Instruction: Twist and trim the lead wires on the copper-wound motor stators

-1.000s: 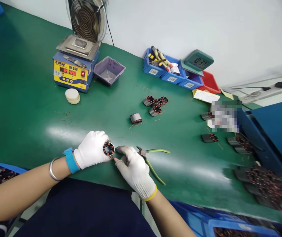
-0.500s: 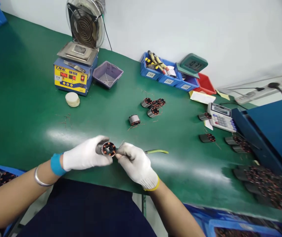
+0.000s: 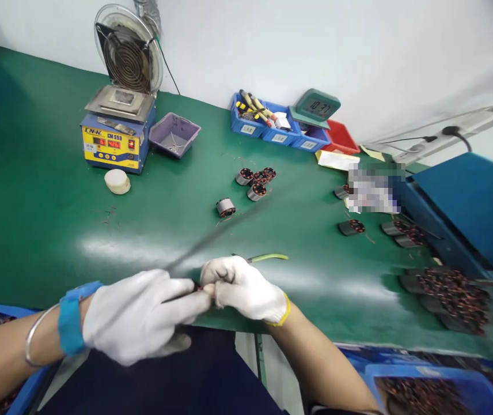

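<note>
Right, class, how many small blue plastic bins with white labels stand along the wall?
3, in one row: the left bin, the middle bin, and the right bin, partly beneath the teal digital clock and beside the red plastic bin. None seem hidden.

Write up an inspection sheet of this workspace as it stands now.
Surface: green tabletop, glossy, with light reflections.
Job's things: dark part, mostly hidden; green-handled pliers just beyond the right hand, partly hidden; one wound core apart from a group of four.
Clutter: wire scraps beyond the left hand.
Grip: left hand and right hand, both white-gloved, meet at the dark part; how firmly either holds it cannot be told.
Cables: black cord plugged into the power strip; thin black cable against the wall.
Surroundings: white wall, teal clock, blue-and-yellow unit.
</note>
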### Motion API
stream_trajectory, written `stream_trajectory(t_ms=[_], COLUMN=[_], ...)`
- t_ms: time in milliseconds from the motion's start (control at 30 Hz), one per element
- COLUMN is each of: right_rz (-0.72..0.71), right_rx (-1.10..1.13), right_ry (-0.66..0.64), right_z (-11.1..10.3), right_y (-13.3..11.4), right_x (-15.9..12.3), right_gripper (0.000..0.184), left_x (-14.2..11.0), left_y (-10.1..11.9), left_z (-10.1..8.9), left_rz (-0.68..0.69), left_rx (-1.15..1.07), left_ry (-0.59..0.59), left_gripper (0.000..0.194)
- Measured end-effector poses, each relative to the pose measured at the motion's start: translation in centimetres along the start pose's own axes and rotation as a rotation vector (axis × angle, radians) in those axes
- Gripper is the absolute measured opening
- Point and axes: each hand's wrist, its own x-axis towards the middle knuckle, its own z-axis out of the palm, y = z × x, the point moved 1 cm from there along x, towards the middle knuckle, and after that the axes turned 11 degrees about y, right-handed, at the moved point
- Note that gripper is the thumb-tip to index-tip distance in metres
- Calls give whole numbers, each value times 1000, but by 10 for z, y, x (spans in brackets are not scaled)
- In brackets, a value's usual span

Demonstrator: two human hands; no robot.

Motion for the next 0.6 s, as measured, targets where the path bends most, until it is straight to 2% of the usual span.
stream_trajectory(t_ms=[33,67,100,133,167,200,233,267,300,367,400,467,533,600], right_rz=[-51,-106,-162,-212,-251,-276,-289,-285,-267,-203,-162,-81,-23,-3], right_rx=[-104,-218,-325,-424,-523,-624,-727,-827,-908,-946,-889,-666,-426,-316], right_ry=[22,48,79,112,147,181,211,245,286,342,339,244,103,49], right_z=[-1,-1,0,1,3,5,7,8,9,8,7,3,-1,-6], right_y=[-5,-9,-14,-17,-20,-22,-23,-24,-25,-27,-27,-28,-28,-30], right_x=[-2,-4,-6,-8,-9,-11,-12,-13,-14,-14,-13,-11,-8,-7], right_gripper=[13,11,11,10,10,10,10,11,11,10,9,10,13,14], left_x=[0,0,0,-1,-1,0,0,1,2,3,2,-1,-6,-9], left_y=[-3,-8,-15,-23,-29,-32,-34,-33,-32,-28,-25,-18,-14,-15], left_z=[3,6,10,15,22,29,35,38,39,36,34,29,29,32], left_rz=[-11,-103,-263,-460,-639,-759,-828,-856,-855,-774,-704,-586,-550,-523], left_rx=[-71,-168,-291,-438,-622,-813,-964,-1068,-1124,-1098,-1037,-912,-764,-638], left_ry=[10,93,179,194,68,-119,-261,-337,-294,-12,121,276,367,462], left_gripper=[20,27,34,40,45,50,49,47,47,50,42,14,20,14])
